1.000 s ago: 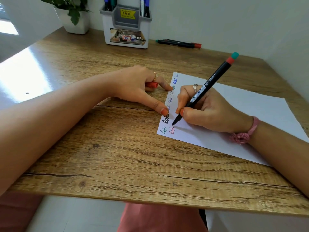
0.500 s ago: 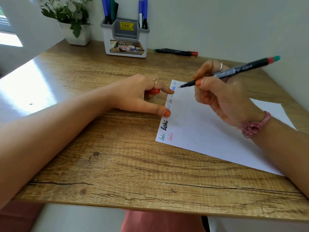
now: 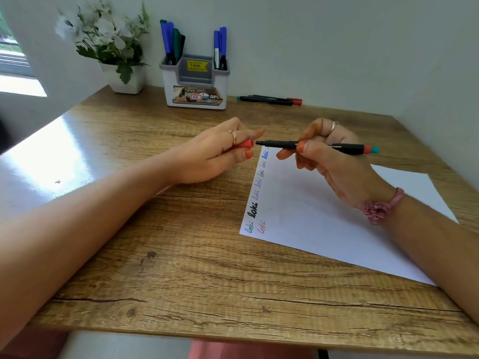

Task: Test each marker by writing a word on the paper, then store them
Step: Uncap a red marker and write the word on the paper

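Recapping, head view: the right hand pinches the black marker level, tip toward 9 o'clock, aligned with the red cap gripped in the left hand. Both hover at the 12 o'clock end of the paper, and the holder stands further toward 12 o'clock for storing.

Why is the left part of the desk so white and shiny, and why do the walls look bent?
Head view: window light glares off the desk, washing out its wood grain there; the wide-angle lens bows the edges and stretches the forearms; the flower pot looks soft, while the marker and paper stay fairly sharp.
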